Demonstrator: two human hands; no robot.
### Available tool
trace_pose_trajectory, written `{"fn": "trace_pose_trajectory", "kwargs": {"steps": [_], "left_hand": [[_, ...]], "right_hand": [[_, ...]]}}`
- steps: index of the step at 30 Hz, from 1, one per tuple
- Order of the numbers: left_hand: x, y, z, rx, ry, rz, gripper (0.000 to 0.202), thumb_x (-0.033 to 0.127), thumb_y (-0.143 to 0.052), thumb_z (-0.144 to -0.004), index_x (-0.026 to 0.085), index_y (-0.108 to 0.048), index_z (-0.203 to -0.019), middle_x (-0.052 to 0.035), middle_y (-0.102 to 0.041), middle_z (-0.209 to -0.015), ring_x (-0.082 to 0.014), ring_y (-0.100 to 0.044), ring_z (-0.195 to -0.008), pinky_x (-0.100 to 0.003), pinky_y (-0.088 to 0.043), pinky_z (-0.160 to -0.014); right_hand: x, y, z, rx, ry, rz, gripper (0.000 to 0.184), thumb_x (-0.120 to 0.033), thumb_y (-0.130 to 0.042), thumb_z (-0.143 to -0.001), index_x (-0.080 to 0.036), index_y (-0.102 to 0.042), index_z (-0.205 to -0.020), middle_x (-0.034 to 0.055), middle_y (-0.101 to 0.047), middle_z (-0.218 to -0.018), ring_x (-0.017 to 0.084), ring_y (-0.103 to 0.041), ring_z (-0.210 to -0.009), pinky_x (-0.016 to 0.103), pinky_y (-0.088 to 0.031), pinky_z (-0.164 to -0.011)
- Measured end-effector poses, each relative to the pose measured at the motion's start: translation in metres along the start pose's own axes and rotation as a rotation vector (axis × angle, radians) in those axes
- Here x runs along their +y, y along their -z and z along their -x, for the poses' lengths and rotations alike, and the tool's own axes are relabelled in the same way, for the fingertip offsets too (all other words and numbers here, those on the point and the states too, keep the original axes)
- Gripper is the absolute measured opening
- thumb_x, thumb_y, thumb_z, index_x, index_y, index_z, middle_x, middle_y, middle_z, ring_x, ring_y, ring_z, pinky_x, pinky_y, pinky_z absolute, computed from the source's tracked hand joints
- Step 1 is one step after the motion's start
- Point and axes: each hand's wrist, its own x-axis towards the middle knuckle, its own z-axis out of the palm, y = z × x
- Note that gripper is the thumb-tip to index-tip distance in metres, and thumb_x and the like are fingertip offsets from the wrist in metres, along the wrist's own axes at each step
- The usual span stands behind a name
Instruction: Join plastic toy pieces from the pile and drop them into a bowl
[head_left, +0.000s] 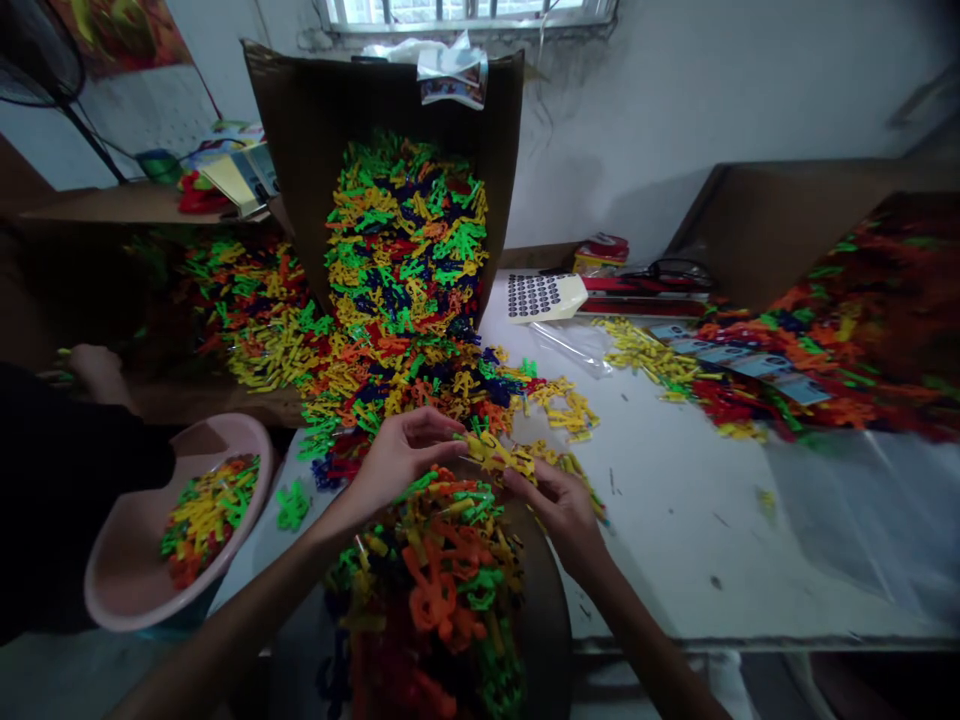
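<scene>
Between my hands, above the heap, is a yellow plastic toy piece (491, 452), its exact shape blurred. My left hand (405, 455) pinches its left end between thumb and fingers. At the other end, my right hand (559, 500) is closed on the yellow piece, thumb in front. Right below lies a heap of small plastic pieces in orange, green, yellow and red (442, 570), filling a round dark container (551, 590) close to my body. A loose green piece (292, 505) rests on the white table (675, 540) left of that container.
An upended cardboard box (289, 130) spills mixed pieces (405, 270) onto the table. At left, a pink basin (112, 570) holds more, beside another person's hand (97, 372). A sticker sheet (544, 297), printed cards (750, 362) and plastic bags (862, 520) lie right.
</scene>
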Motion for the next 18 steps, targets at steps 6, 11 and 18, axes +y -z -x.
{"fn": "trace_pose_trajectory", "kwargs": {"steps": [6,11,18], "left_hand": [[0.016,0.019,0.017,-0.16,0.039,-0.139,0.028,0.037,-0.081,-0.069,0.018,-0.069,-0.086,-0.006,-0.074,-0.087,-0.0203,-0.07,-0.08,-0.028,-0.054,-0.072],[0.04,0.056,0.021,-0.2,-0.045,-0.403,0.028,0.045,-0.068,-0.082,0.021,-0.073,-0.096,-0.0086,-0.072,-0.103,-0.0243,-0.067,-0.098,-0.03,-0.051,-0.084],[0.001,0.032,-0.045,-0.118,-0.169,-0.522,0.037,0.053,-0.062,-0.083,0.017,-0.069,-0.086,-0.004,-0.07,-0.083,-0.0196,-0.064,-0.079,-0.026,-0.048,-0.072]], "right_hand": [[-0.007,0.007,0.012,-0.213,-0.092,0.032,0.032,-0.052,-0.069,-0.08,-0.022,-0.078,-0.086,0.0043,-0.074,-0.086,0.024,-0.066,-0.083,0.031,-0.05,-0.074],[0.011,0.035,-0.015,-0.287,0.008,0.234,0.036,-0.051,-0.063,-0.085,-0.029,-0.073,-0.112,0.0038,-0.071,-0.114,0.027,-0.063,-0.106,0.036,-0.045,-0.094],[0.093,0.026,-0.094,0.086,-0.01,0.76,0.04,-0.059,-0.07,-0.075,-0.019,-0.071,-0.074,0.0128,-0.07,-0.09,0.032,-0.059,-0.1,0.041,-0.042,-0.091]]}}
